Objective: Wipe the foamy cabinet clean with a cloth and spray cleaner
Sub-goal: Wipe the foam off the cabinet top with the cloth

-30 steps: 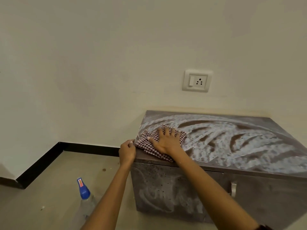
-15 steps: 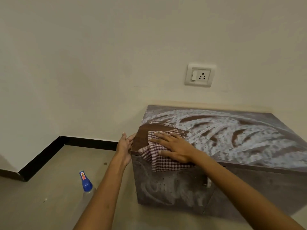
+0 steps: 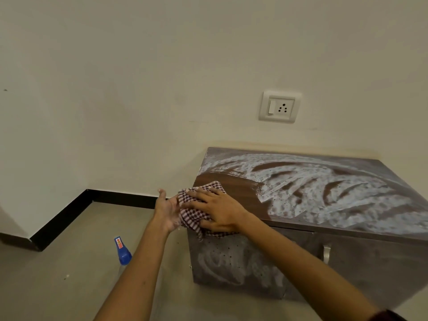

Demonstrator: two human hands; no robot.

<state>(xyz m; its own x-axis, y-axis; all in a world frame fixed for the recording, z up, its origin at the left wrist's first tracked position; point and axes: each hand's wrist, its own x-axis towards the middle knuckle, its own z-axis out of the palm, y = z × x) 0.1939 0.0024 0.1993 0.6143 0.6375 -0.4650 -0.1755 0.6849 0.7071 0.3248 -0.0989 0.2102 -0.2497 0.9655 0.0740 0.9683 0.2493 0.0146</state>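
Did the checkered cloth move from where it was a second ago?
Yes. The cloth slid forward across the cabinet to its front left corner and now hangs over the front edge.

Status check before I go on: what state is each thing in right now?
cabinet top: near-left corner wiped bare, rest foamy.
cabinet front: foam-smeared, door shut.
cloth: draped over the near-left corner edge.
right hand: flat, pressing the cloth.
left hand: open, cupped beside the cloth.
spray bottle: on the floor, untouched.
wall socket: nothing plugged in.
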